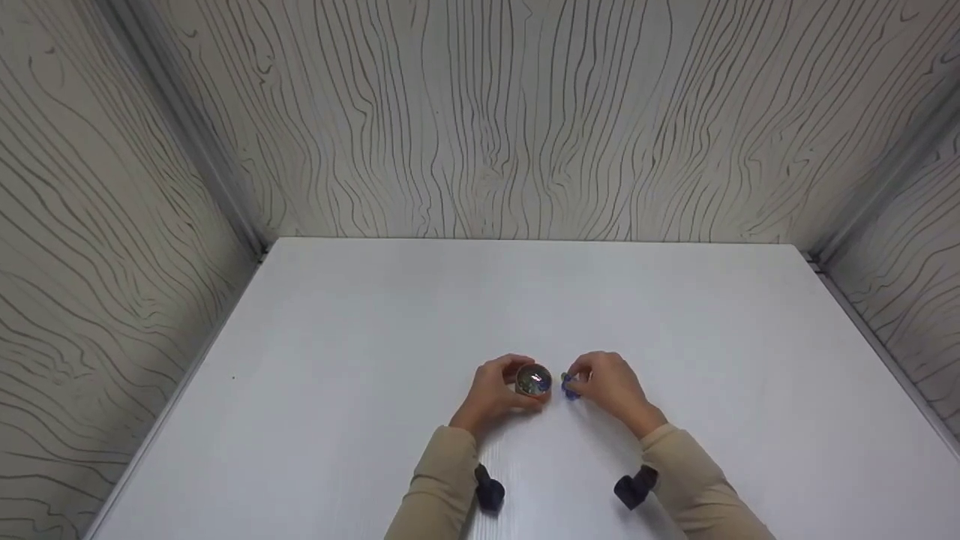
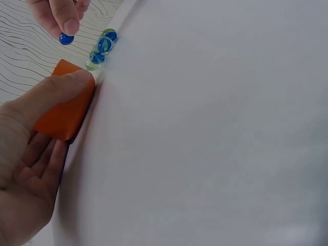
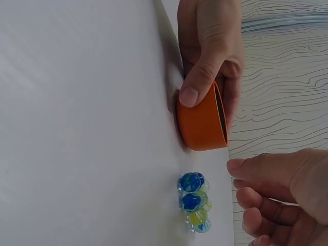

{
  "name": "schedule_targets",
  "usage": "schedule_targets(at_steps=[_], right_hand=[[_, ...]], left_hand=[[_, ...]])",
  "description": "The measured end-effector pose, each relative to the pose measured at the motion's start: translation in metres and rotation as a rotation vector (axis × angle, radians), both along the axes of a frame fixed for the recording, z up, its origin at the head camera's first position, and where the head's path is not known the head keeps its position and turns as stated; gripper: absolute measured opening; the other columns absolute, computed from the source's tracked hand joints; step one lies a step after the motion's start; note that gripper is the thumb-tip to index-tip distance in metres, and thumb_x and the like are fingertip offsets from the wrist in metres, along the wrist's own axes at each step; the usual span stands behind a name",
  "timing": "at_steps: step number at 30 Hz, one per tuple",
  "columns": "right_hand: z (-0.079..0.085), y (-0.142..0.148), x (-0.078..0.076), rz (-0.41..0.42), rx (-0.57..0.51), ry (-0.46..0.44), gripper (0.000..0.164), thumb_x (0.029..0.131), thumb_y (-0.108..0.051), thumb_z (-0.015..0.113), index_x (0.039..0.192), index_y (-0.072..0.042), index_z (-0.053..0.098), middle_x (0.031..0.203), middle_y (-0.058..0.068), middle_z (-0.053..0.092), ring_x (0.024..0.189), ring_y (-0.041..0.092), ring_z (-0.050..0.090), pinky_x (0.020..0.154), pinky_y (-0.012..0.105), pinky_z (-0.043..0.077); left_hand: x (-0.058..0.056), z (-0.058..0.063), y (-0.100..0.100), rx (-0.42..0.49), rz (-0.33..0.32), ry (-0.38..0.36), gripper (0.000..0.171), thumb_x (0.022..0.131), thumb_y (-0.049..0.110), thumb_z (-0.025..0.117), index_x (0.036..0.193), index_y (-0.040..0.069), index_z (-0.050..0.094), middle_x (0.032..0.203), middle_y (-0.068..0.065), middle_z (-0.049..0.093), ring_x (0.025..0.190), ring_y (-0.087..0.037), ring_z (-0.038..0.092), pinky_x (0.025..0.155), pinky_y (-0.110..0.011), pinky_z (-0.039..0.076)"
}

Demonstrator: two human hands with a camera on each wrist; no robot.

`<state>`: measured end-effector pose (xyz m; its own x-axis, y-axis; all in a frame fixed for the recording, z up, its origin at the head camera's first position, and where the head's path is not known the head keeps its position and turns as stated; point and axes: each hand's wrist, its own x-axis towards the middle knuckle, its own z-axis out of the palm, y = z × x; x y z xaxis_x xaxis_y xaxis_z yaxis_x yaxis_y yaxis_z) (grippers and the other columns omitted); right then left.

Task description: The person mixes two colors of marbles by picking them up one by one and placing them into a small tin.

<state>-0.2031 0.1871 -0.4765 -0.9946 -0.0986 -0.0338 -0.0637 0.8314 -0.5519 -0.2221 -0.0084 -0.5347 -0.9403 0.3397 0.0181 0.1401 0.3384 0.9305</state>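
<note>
My left hand grips a small orange cup from the side, thumb pressed along its wall. The cup stands upright on the white table; a shiny surface shows inside its mouth in the head view. My right hand is just right of the cup, beside a cluster of marbles. In the left wrist view its fingertips pinch a blue marble; the right wrist view hides that marble. Several clear glass marbles with blue and yellow swirls lie bunched on the table, apart from the cup.
The white table stretches out around both hands. Wood-grain patterned panels wall it in at the back and both sides. Dark wrist cameras stick out from the beige sleeves.
</note>
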Motion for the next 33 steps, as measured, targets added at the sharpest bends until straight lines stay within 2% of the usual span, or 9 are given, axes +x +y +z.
schedule_targets(at_steps=[5, 10, 33], right_hand=[[0.000, -0.005, 0.001, 0.015, -0.012, 0.018, 0.008, 0.076, -0.005, 0.075, 0.083, -0.005, 0.074, 0.072, 0.003, 0.066, 0.067, 0.010, 0.051, 0.060, 0.022, 0.042], [0.000, -0.011, 0.000, 0.028, -0.025, 0.038, 0.007, 0.075, -0.005, 0.075, 0.082, -0.005, 0.074, 0.068, 0.002, 0.064, 0.064, 0.009, 0.050, 0.057, 0.021, 0.039], [0.000, -0.024, -0.002, 0.079, -0.005, 0.067, 0.009, 0.075, -0.003, 0.076, 0.084, -0.003, 0.074, 0.068, 0.002, 0.061, 0.064, 0.009, 0.047, 0.057, 0.021, 0.038]], left_hand=[[0.000, -0.002, 0.000, 0.004, -0.005, 0.017, 0.057, 0.066, 0.009, 0.087, 0.117, 0.008, 0.063, 0.117, -0.008, 0.069, 0.116, -0.023, 0.064, 0.102, -0.030, 0.053], [-0.001, -0.003, -0.001, 0.004, -0.009, 0.027, 0.056, 0.067, 0.010, 0.087, 0.118, 0.008, 0.063, 0.117, -0.008, 0.069, 0.116, -0.023, 0.064, 0.101, -0.028, 0.053], [-0.003, -0.005, 0.000, 0.025, -0.013, 0.015, 0.056, 0.067, 0.007, 0.086, 0.118, 0.006, 0.063, 0.117, -0.010, 0.069, 0.114, -0.022, 0.065, 0.099, -0.025, 0.054]])
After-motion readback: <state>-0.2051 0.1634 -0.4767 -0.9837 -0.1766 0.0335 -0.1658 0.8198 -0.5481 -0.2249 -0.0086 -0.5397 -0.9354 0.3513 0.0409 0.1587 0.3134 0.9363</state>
